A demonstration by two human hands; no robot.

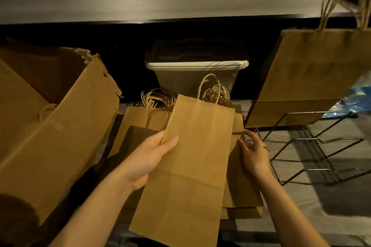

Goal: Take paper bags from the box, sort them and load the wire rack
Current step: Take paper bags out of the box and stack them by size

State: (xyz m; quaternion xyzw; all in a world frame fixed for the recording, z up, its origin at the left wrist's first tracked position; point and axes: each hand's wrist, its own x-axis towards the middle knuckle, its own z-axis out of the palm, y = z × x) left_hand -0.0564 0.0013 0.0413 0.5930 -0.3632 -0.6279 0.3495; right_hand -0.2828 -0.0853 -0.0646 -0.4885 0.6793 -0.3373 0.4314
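Observation:
My left hand (148, 158) grips a flat, narrow brown paper bag (190, 166) by its left edge, thumb on top, twine handles pointing away from me. My right hand (254, 156) hovers at the bag's right side with fingers apart, touching the edge of the stack of bags (243, 186) lying on the floor under it. More flat bags (138, 124) with twine handles lie to the left of that stack. The open cardboard box (66, 126) lies tipped at the left. The black wire rack (313, 146) stands at the right with large brown bags (309, 78) leaning in it.
A grey plastic bin with a pale rim (197, 65) sits under a long wooden counter (160, 2) straight ahead. Blue plastic wrapping (353, 94) lies behind the rack at far right. Grey wood-look floor (321, 206) shows at lower right.

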